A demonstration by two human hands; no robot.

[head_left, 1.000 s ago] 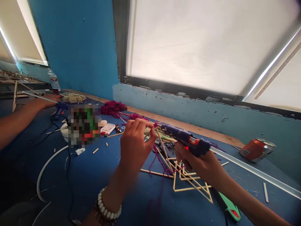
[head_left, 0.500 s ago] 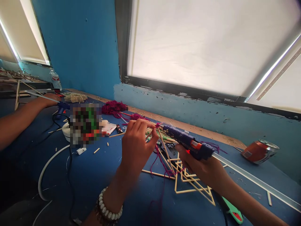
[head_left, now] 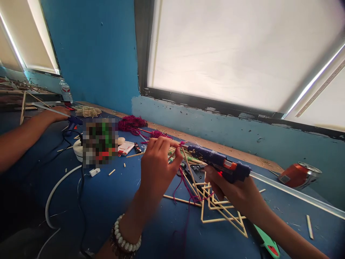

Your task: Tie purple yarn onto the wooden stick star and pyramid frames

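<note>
Holding pink yarn point(head_left: 182, 144) by a glue gun point(head_left: 211, 158)
Left hand point(head_left: 161, 162) pinches it; right hand point(head_left: 234, 190) grips the gun, pointing toward ten o'clock. Best keep both steady.

Red-orange can point(head_left: 298, 175) at right of table point(head_left: 115, 212), close to blue wall point(head_left: 99, 61). Clear bottle point(head_left: 66, 92) far left, upright by same wall. Pale window blind point(head_left: 229, 50) down. Green-handled tool point(head_left: 265, 239) lower right, partly hidden. White roll point(head_left: 77, 151) left, partly behind pixelated blur; small white piece point(head_left: 94, 172) near it.
</note>
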